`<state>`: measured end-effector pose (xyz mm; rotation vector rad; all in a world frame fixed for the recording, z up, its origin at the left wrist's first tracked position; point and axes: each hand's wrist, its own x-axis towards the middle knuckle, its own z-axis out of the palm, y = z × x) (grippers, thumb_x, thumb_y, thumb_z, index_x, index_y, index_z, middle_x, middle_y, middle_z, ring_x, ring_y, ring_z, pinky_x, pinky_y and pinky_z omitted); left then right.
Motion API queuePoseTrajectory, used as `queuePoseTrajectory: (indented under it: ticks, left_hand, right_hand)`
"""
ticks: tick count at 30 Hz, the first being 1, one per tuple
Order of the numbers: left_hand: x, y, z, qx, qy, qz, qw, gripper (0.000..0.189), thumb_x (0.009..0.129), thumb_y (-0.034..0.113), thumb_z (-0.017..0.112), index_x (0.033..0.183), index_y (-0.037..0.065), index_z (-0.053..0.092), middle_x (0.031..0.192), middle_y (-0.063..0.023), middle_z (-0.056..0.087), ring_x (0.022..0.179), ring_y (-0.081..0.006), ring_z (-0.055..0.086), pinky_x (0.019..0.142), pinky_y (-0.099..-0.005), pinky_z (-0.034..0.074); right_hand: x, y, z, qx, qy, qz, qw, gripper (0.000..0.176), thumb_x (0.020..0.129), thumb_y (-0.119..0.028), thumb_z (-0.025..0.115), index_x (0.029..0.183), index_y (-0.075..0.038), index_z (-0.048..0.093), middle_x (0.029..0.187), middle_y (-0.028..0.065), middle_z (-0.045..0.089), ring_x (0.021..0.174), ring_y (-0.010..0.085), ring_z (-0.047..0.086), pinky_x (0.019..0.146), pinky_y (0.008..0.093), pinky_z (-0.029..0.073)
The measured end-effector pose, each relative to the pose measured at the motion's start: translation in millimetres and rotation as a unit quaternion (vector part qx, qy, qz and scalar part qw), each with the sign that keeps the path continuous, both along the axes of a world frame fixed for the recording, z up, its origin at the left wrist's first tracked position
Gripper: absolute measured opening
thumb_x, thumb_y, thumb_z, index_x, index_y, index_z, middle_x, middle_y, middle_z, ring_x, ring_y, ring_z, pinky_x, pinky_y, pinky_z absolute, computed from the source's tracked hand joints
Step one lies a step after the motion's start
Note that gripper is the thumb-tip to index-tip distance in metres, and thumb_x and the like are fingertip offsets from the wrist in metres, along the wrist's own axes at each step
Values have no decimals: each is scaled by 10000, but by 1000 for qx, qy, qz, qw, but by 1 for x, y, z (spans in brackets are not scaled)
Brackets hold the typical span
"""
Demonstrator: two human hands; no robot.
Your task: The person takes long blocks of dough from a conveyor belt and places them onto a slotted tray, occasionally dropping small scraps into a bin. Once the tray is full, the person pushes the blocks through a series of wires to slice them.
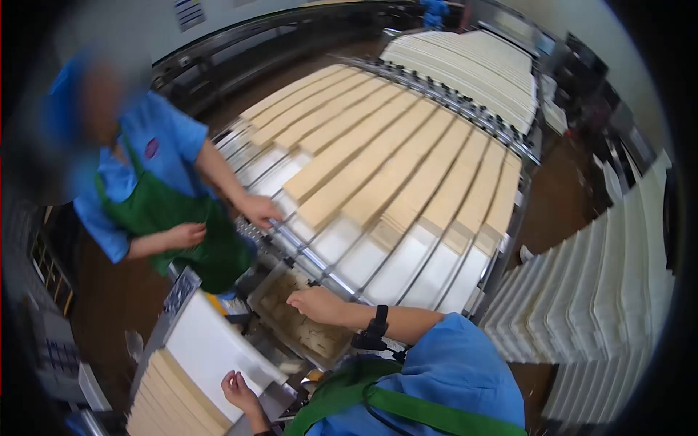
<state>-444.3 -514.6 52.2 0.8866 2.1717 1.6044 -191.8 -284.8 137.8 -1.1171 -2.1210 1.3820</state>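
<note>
My right hand [314, 304] hangs over a grey bin [256, 298] of pale, crumbly scraps [302, 328]. Its fingers are curled together, and what they hold, if anything, is hidden. My left hand [241, 394] is raised beside a white board [218, 345], its fingers loosely apart with nothing visible in them. Pale yellow slabs [174, 396] stand in a row at the board's lower end. Ahead of my right hand, long pale yellow strips [392, 174] lie side by side on a white conveyor [407, 265], between thin metal rods.
A co-worker [163, 182] in blue with a green apron stands at the left, one hand on the conveyor's front bar [313, 258]. A roller bar [443, 98] crosses the far end, with white sheets [465, 73] beyond. Stacked white corrugated trays [582, 305] rise at the right.
</note>
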Motion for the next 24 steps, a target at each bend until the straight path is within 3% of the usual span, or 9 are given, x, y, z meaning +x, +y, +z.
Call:
queuePoseTrajectory:
  ticks: [4, 6, 8, 10, 12, 15, 20, 22, 24]
  left_hand:
    - [-5, -34, 16, -17, -55, 95, 994, 275, 859, -21, 519, 1131, -44, 487, 1096, -126, 527, 978, -196, 543, 863, -293, 452]
    - [-17, -58, 6, -39, 10, 153, 987, 335, 860, 20, 523, 1184, -40, 467, 1164, -153, 485, 1047, -237, 504, 905, -349, 421]
    - [-33, -91, -6, -124, 186, 185, 957, 425, 824, 91, 582, 1201, -56, 455, 1153, -236, 472, 1055, -375, 464, 944, -469, 344]
    - [-54, -127, -36, -258, 338, 241, 872, 625, 707, 237, 706, 1174, -95, 455, 1071, -299, 499, 1034, -436, 450, 915, -490, 356]
    - [-53, -135, -18, -357, 238, 311, 848, 747, 682, 294, 725, 1219, -108, 398, 1096, -298, 480, 1088, -433, 419, 951, -474, 338]
    - [-68, -149, -13, -354, 130, 316, 871, 806, 705, 297, 717, 1297, -67, 309, 1240, -325, 327, 1103, -454, 386, 951, -471, 342]
    - [-89, -154, 2, -289, 35, 234, 928, 790, 710, 287, 721, 1300, -49, 317, 1184, -300, 357, 1091, -435, 404, 925, -459, 376]
    - [-89, -153, 1, -304, 54, 218, 926, 777, 713, 271, 717, 1297, -52, 319, 1183, -299, 357, 1070, -442, 425, 907, -452, 392]
    - [-93, -152, 10, -319, 37, 184, 929, 766, 732, 233, 699, 1304, -62, 283, 1200, -292, 348, 1074, -460, 421, 905, -467, 396]
  right_hand:
    - [-48, -24, -37, 120, -11, 95, 988, 195, 823, -153, 542, 967, -46, 619, 866, 129, 636, 812, 293, 609, 735, 395, 480]
    - [-76, -37, -51, 161, 8, 144, 976, 179, 831, -144, 527, 953, -48, 617, 857, 139, 629, 807, 309, 603, 735, 404, 479]
    - [-108, -44, -53, 147, -42, 196, 969, 164, 833, -136, 512, 920, -44, 616, 851, 158, 619, 807, 340, 589, 738, 420, 472]
    - [-142, -57, -57, 155, -58, 176, 970, 234, 882, -207, 432, 783, -44, 568, 824, 205, 604, 772, 388, 586, 686, 480, 463]
    - [-174, -65, -74, 172, -41, 181, 967, 244, 865, -207, 469, 790, -24, 611, 867, 211, 603, 859, 383, 567, 779, 460, 454]
    - [-227, -81, -77, 176, -85, 194, 961, 236, 794, -182, 595, 974, -36, 633, 1023, 167, 587, 1000, 347, 528, 843, 410, 446]
    - [-322, -118, -84, 248, -161, 245, 923, 492, 802, -251, 612, 1205, 5, 494, 1244, 197, 454, 1167, 365, 392, 952, 436, 368]
    - [-365, -131, -86, 257, -186, 238, 918, 644, 821, -328, 590, 1317, 16, 364, 1362, 220, 336, 1226, 380, 331, 985, 458, 334]
    - [-407, -141, -95, 283, -181, 221, 916, 670, 832, -372, 568, 1348, -12, 337, 1404, 220, 287, 1232, 383, 333, 985, 460, 336]
